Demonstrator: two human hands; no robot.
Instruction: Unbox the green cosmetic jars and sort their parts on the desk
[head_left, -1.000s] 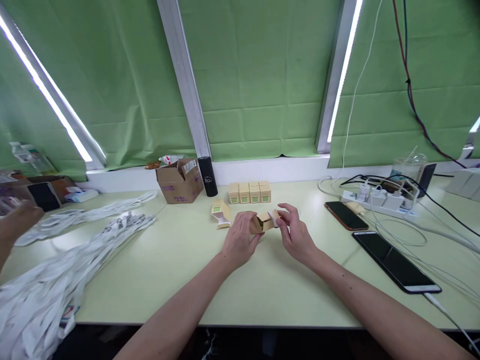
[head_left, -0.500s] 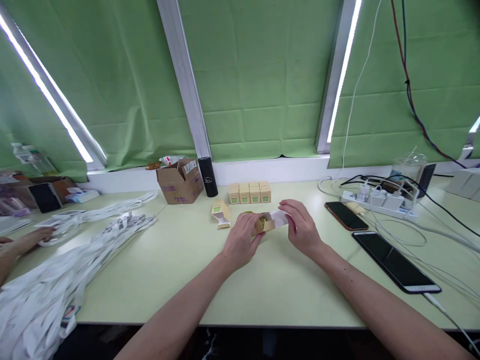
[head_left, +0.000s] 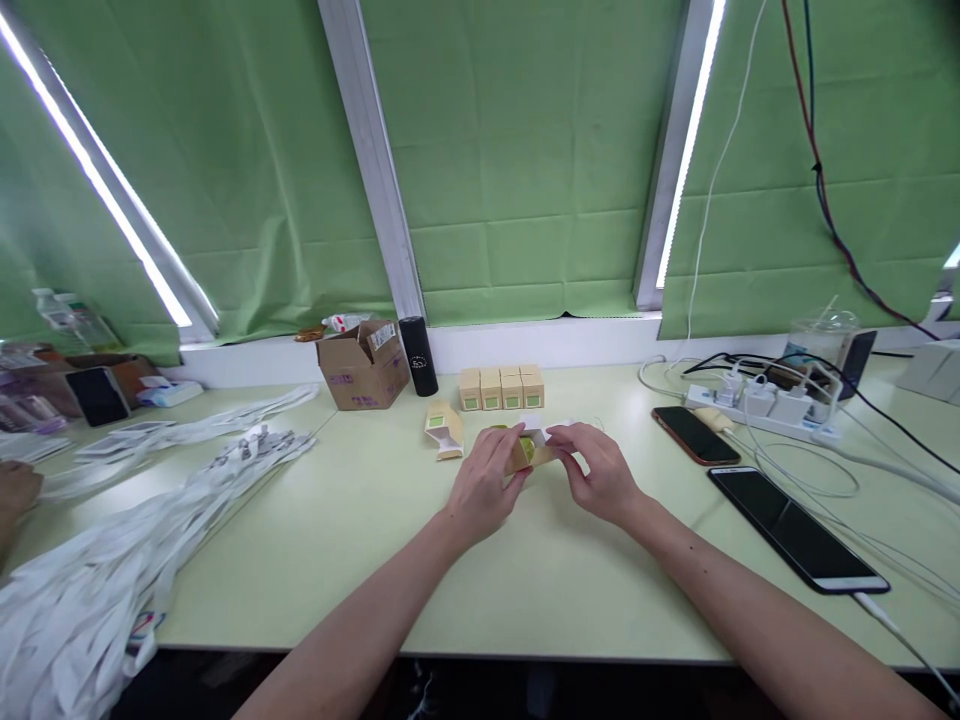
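Note:
My left hand [head_left: 484, 485] grips a small tan cardboard box [head_left: 519, 458] above the table, fingers over its far side and thumb in front. The box's end is open, with something yellow-green [head_left: 529, 447] inside that I cannot make out. My right hand [head_left: 600, 475] is at that open end, thumb and fingertips closed on the box's flaps. Beyond my left hand lies another small tan box [head_left: 444, 430], open and partly flattened. Behind the hands, several closed tan boxes [head_left: 501, 389] with green labels stand in a row.
A brown carton [head_left: 364, 368] and a black cylinder [head_left: 418, 356] stand by the wall. White straps [head_left: 150, 520] cover the table's left, near another person's hand [head_left: 16, 488]. Two phones [head_left: 799, 528] [head_left: 695, 435], cables and a power strip [head_left: 765, 412] lie right.
My right hand has moved left and slightly down, from the raised white-lined flap to the box's open end. The other person's hand at far left has drawn back toward the edge.

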